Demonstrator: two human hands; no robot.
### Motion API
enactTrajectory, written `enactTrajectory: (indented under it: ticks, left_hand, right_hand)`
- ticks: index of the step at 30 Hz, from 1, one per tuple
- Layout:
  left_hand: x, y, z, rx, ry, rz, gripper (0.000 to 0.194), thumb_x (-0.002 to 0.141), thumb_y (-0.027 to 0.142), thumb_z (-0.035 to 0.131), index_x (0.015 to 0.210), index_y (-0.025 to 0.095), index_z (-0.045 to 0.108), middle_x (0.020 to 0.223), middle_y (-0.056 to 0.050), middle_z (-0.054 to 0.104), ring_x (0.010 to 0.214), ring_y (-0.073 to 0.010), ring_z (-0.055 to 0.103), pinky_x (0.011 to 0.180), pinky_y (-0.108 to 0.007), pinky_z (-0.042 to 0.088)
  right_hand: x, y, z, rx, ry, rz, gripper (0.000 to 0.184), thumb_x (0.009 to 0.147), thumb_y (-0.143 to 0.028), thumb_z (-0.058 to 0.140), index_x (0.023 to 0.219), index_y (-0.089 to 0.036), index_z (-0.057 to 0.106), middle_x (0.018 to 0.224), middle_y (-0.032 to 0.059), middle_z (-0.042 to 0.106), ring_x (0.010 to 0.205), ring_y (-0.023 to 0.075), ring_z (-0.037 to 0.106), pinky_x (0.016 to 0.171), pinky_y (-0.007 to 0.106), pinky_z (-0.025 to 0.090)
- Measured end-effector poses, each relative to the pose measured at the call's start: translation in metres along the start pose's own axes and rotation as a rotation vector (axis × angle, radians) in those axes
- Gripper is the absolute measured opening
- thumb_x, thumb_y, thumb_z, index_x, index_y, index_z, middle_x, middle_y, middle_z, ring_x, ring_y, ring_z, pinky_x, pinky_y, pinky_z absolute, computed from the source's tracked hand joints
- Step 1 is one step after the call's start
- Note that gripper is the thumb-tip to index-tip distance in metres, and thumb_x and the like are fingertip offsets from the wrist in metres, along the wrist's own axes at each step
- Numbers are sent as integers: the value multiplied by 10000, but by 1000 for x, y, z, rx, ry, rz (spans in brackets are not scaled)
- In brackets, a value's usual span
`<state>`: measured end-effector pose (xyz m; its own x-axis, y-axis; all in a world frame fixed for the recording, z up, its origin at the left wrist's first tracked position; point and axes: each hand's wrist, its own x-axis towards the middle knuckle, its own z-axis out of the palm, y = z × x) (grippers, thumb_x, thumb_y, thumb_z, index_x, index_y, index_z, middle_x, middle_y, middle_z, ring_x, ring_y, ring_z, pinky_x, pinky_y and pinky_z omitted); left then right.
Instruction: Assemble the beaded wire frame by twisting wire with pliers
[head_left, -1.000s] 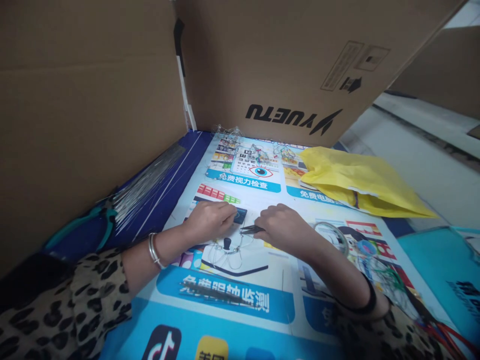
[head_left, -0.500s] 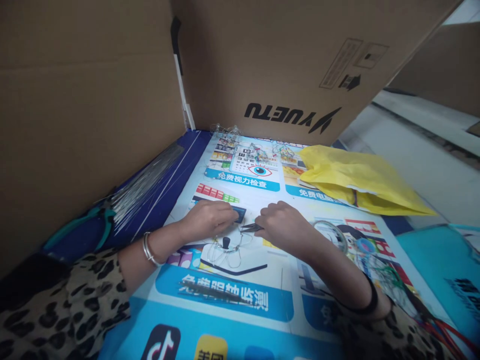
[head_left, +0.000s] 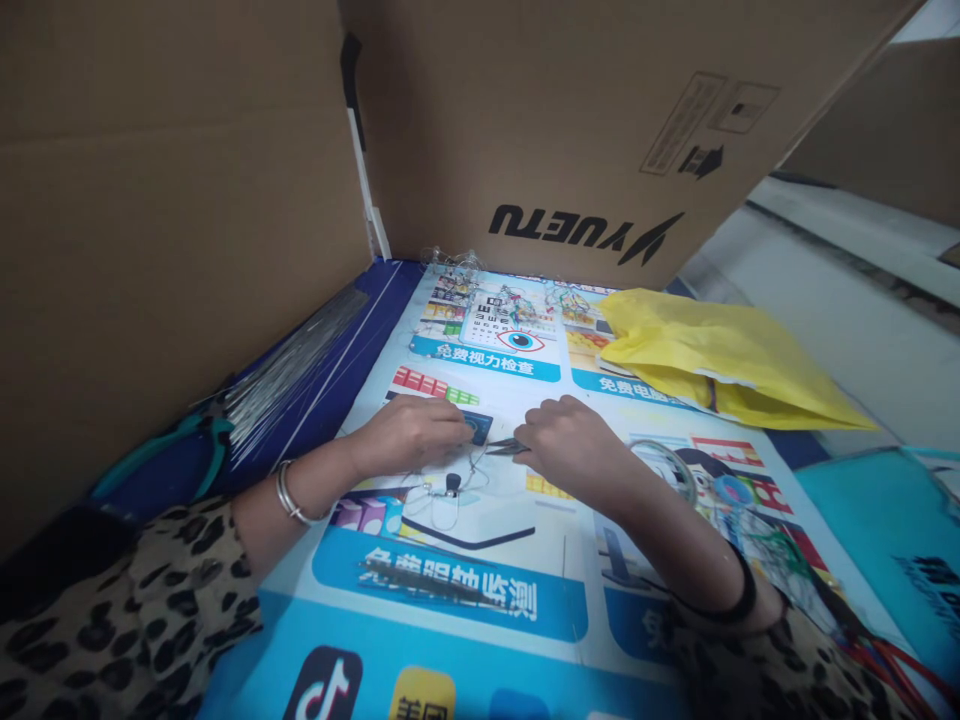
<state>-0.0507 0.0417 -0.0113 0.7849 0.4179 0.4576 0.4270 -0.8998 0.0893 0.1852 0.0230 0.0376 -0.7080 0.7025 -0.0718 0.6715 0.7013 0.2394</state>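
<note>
Dark metal pliers point(head_left: 504, 447) sit in the right hand's point(head_left: 568, 440) closed grip, tips by a looped wire piece point(head_left: 428, 489) over the printed surface point(head_left: 517, 395). The left hand point(head_left: 409, 435) seems to pinch it — likely a wire-working step, calling for steady fingers.

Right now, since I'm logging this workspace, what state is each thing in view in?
Left hand: fingers closed, beside the looped wire.
Right hand: closed on the pointed tool.
Pointed tool: held, tips towards the left hand.
Looped wire: bent.
Straight wires: loose, fanned out.
Teal-handled tool: lying down, handles spread.
Yellow bag: lying down, creased.
Cardboard: standing up.
</note>
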Motion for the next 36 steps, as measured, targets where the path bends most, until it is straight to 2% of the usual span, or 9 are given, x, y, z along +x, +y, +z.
enactTrajectory:
  ticks: [10, 15, 27, 29, 33, 36]
  left_hand:
    - [1, -3, -7, -10, -82, 26, 159, 842, 173, 516, 956, 188, 625, 889, -31, 653, 791, -131, 593, 666, -215, 442]
    - [0, -7, -6, -32, -66, 46, 189, 855, 132, 484, 967, 201, 620, 935, -35, 662, 853, -133, 600, 709, -215, 452]
    - [2, -7, -6, -48, -26, 48, 185, 832, 101, 502, 936, 180, 633, 906, -41, 672, 829, -121, 619, 724, -204, 483]
    - [1, -7, -5, -53, -18, 51, 188, 825, 91, 508, 936, 179, 632, 906, -37, 673, 827, -121, 620, 720, -206, 485]
    - [0, -9, -3, -63, 10, 38, 190, 830, 90, 502, 934, 179, 633, 906, -36, 678, 829, -123, 624, 721, -209, 488]
    - [0, -9, -2, -82, 24, 22, 182, 842, 110, 488, 912, 179, 642, 886, -44, 678, 824, -122, 625, 728, -208, 489]
  right_hand:
    - [3, -3, -1, -38, 53, -63, 110, 823, -269, 585, 761, -186, 622, 752, 43, 621, 776, 217, 507, 654, 326, 229]
    - [3, -2, 1, -40, 47, -65, 109, 840, -204, 544, 770, -185, 626, 753, 44, 623, 763, 204, 498, 647, 325, 220]
    - [3, -1, 1, -44, 45, -66, 102, 832, -243, 561, 790, -183, 630, 777, 56, 631, 792, 200, 516, 668, 319, 256]
    - [3, 0, 0, -26, 4, -18, 138, 833, -293, 562, 795, -183, 635, 793, 59, 639, 805, 206, 538, 673, 315, 281]
    - [3, 2, -6, 98, -209, 147, 277, 869, -404, 472, 826, -197, 651, 818, 53, 671, 760, 196, 594, 607, 283, 322]
    - [6, 3, -10, 167, -298, 202, 332, 882, -432, 413, 841, -213, 658, 851, 56, 684, 780, 200, 612, 585, 269, 340]
